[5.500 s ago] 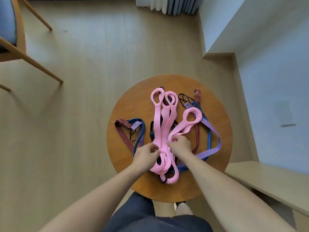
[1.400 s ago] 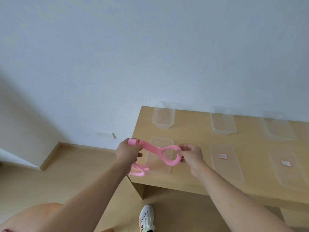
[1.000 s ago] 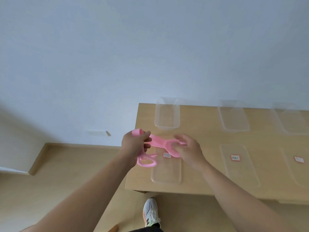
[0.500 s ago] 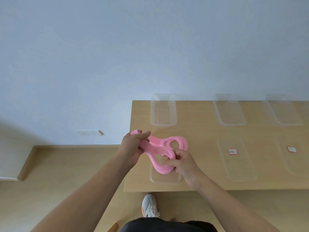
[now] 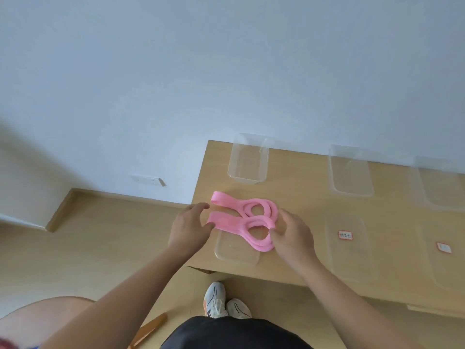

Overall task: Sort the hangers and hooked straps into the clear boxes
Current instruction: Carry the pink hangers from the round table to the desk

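Observation:
A bunch of pink hangers (image 5: 232,222), folded over so the ring ends lie stacked, sits just above the near-left clear box (image 5: 235,251) on the low wooden bench (image 5: 299,197). My left hand (image 5: 187,229) holds the lower strap end against its thumb, fingers loosely curled. My right hand (image 5: 293,235) grips the ring ends from the right. The upper strap end sticks out free toward the left. No hooked straps are in view.
Several more clear boxes stand on the bench: a far-left box (image 5: 247,159), a far-middle box (image 5: 349,172), and a near-middle box (image 5: 348,250) with a red label. My shoes (image 5: 221,298) are by the bench's front edge. The round table's edge (image 5: 37,318) shows at lower left.
I turned from the round table to the bench carrying the pink hangers. In the last second both hands folded them together and lowered them over the near-left box.

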`<state>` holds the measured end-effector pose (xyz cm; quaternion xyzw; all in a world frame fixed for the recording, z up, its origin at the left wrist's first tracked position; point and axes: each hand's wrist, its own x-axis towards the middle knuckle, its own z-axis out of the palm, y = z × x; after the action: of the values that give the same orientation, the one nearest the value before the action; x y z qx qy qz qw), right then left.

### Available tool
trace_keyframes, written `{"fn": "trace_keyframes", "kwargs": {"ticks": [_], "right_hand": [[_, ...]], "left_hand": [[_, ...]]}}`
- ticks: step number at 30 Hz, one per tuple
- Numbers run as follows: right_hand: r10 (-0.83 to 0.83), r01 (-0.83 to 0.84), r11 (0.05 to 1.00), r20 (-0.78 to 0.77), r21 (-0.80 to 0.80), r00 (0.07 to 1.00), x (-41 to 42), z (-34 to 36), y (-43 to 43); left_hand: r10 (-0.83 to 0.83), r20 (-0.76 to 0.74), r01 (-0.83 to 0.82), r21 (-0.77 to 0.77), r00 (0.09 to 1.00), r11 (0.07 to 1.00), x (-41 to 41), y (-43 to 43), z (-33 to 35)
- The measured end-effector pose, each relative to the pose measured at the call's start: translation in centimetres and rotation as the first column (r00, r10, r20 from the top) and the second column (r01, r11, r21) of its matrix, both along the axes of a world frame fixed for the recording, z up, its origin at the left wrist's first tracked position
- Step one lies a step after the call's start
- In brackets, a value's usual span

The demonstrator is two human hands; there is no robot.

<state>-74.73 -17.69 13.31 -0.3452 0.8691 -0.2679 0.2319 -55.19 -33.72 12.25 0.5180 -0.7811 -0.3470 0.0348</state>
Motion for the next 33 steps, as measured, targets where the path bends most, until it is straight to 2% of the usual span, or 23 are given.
{"fn": "trace_keyframes", "kwargs": {"ticks": [3, 8, 12, 17, 25, 33], "right_hand": [[0.207, -0.214, 0.976, -0.122, -0.046, 0.971, 0.8, 0.4, -0.6], [0.511, -0.522, 0.851, -0.141, -0.060, 0.848, 4.7, 0.2, -3.5], [0.683, -0.691, 0.723, -0.120, -0.030, 0.720, 10.1, -0.5, -5.6], [0.851, -0.855, 0.519, -0.093, -0.009, 0.518, 18.3, -1.7, -6.6], [0.981, -0.979, 0.189, -0.053, 0.070, 0.186, 32.8, -3.7, -4.6], [0.997, -0.977, -0.008, 0.083, 0.211, 0.010, 47.8, -5.9, -0.3]], "left_hand": [[0.012, 0.016, -0.011, -0.059, 1.000, 0.998, 2.6, 1.7, 0.6], [0.077, 0.120, -0.062, -0.123, 0.990, 0.990, 9.4, 5.4, 1.2], [0.273, 0.181, -0.250, -0.143, 0.945, 0.958, 16.3, 9.0, 1.6], [0.556, 0.205, -0.538, -0.139, 0.806, 0.831, 24.7, 15.2, 1.8], [0.794, 0.213, -0.793, -0.112, 0.570, 0.599, 37.1, 26.9, -0.7], [0.912, 0.182, -0.928, 0.001, 0.367, 0.373, 49.1, 34.7, -4.9]]}}
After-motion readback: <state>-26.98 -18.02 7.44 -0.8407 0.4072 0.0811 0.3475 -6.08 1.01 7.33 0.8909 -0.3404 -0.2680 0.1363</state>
